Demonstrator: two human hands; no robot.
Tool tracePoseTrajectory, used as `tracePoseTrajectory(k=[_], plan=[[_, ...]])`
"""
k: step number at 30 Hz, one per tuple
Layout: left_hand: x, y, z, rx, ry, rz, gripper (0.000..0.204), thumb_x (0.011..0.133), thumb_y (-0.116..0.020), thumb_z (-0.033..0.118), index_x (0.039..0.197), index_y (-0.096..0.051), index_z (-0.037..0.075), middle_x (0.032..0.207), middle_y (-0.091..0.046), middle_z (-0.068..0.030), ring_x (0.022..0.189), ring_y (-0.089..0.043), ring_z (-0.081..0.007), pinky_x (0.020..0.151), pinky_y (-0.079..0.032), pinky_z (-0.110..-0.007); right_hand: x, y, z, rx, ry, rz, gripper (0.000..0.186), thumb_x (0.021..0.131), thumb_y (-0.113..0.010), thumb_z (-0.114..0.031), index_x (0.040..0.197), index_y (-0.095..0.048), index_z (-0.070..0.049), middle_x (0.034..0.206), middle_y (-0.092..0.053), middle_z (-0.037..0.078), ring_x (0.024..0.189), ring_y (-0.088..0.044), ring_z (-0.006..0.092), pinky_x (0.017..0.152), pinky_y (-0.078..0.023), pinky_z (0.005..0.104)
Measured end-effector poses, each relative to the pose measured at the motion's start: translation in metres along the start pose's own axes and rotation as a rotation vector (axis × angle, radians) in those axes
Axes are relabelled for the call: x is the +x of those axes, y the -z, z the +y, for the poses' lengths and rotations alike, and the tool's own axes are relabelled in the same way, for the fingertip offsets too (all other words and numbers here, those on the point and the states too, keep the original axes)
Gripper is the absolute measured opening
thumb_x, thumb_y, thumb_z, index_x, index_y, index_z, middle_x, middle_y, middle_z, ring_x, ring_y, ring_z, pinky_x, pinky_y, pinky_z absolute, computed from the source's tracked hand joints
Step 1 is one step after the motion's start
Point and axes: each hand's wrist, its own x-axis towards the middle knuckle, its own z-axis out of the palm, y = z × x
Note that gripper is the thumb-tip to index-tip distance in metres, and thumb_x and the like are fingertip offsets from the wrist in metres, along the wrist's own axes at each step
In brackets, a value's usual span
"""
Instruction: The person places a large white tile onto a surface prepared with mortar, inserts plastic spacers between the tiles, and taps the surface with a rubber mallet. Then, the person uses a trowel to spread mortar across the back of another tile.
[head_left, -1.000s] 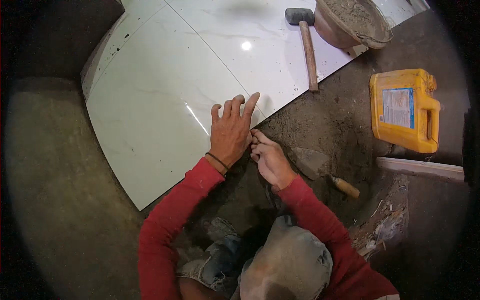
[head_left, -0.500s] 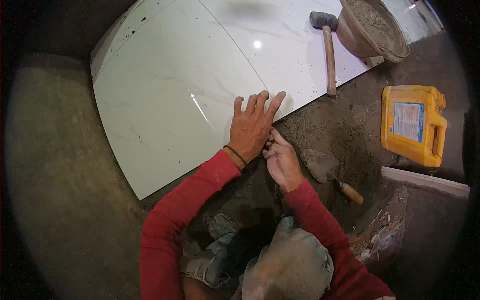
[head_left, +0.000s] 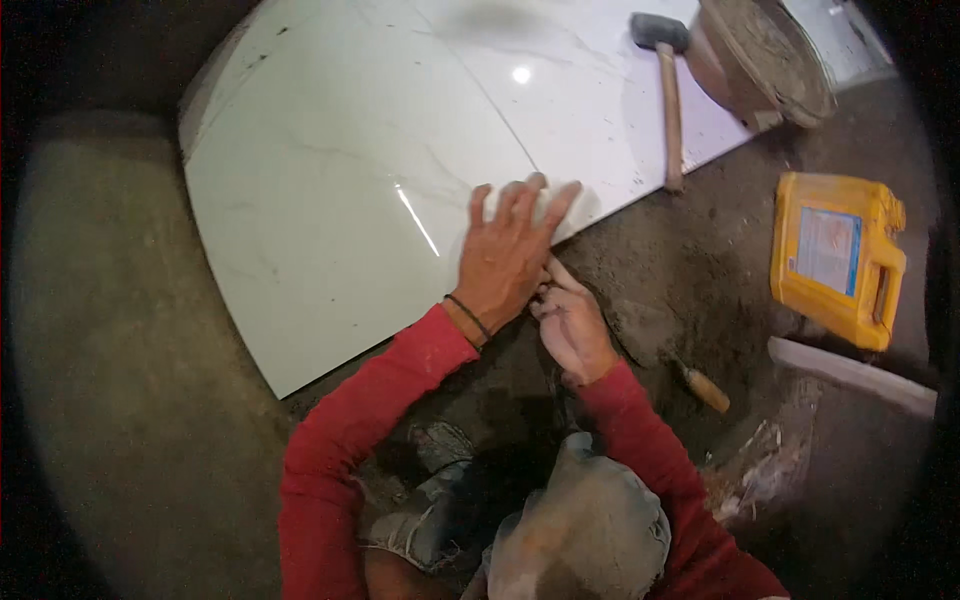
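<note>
Floor (head_left: 140, 350), dull grey-brown and smooth at left, turns dark and gritty at right. Upon it, upper left of centre, lies a large white tile (head_left: 330, 230), glossy, flat, faintly veined; its near edge runs slantwise from lower left to upper right, its corner points toward the person, and the lens bends its sides too much to tell its long axis. A neighbouring tile (head_left: 590, 130), just as glossy, adjoins it along a thin dark joint that slants up to the left. Red sleeves (head_left: 350, 440) cover the forearms. The round-walled bucket (head_left: 722, 75) holds coarse grey mix; well below it sits a boxy yellow plastic jug (head_left: 825, 310), its handle facing right. A mallet (head_left: 671, 110) has a black cylindrical head away from the person and a wooden handle reaching the tile edge. The left hand (head_left: 507, 245) rests palm down on the large tile, fingers spread wide. Beside it the right hand (head_left: 572, 325) is half curled at the edge; whether it grips anything, I cannot tell. A trowel (head_left: 706, 390) points its rounded wooden handle lower right.
</note>
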Motion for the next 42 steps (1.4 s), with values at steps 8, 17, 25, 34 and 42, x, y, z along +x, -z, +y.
tracePoseTrajectory(k=[8,17,25,34,42], plan=[[0.058,-0.016,-0.030,-0.054,-0.360,-0.079,0.038,0.083,-0.049,0.043,0.085,-0.064,0.008,0.090,-0.060,-0.0093,0.093,-0.057,-0.0220,0.093,-0.037,-0.048,-0.003,-0.018,-0.001,-0.052,-0.013,0.062,0.052,0.081,-0.048,-0.002,0.133,-0.042,-0.004,0.105,-0.053,-0.002,0.097,-0.049,0.0109,0.084,-0.036,0.0265],[0.080,-0.027,-0.053,0.006,-0.282,-0.122,0.046,0.084,-0.046,0.047,0.060,-0.066,0.013,0.056,-0.060,-0.0074,0.059,-0.060,-0.0275,0.067,-0.045,-0.040,-0.006,-0.011,0.000,-0.056,-0.042,-0.065,0.071,0.080,-0.051,-0.006,0.145,-0.022,0.000,0.103,-0.047,-0.003,0.091,-0.045,0.0101,0.081,-0.034,0.0275],[0.094,-0.018,-0.061,-0.005,-0.338,-0.073,0.057,0.085,-0.043,0.052,0.053,-0.063,0.009,0.055,-0.059,-0.0147,0.056,-0.058,-0.0320,0.068,-0.048,-0.045,-0.008,-0.017,-0.019,-0.097,0.057,-0.027,0.050,0.084,-0.052,-0.007,0.132,-0.040,-0.001,0.105,-0.046,-0.001,0.089,-0.046,0.0114,0.080,-0.035,0.0296],[0.101,-0.032,-0.057,-0.023,-0.193,0.002,0.042,0.083,-0.049,0.033,0.051,-0.062,0.009,0.054,-0.060,-0.0160,0.051,-0.062,-0.0334,0.056,-0.051,-0.043,0.001,-0.028,-0.023,-0.355,0.149,0.069,0.033,0.095,-0.056,-0.021,0.120,-0.050,0.000,0.110,-0.054,0.006,0.100,-0.054,0.0165,0.084,-0.047,0.0362],[0.093,0.026,-0.043,-0.036,-0.164,0.174,0.041,0.083,-0.050,0.030,0.049,-0.059,0.008,0.051,-0.057,-0.0172,0.048,-0.059,-0.0334,0.052,-0.049,-0.042,0.010,-0.079,-0.010,-0.536,0.283,0.076,0.026,0.094,-0.059,-0.020,0.110,-0.057,0.000,0.099,-0.060,0.004,0.084,-0.058,0.0131,0.076,-0.048,0.0289]])
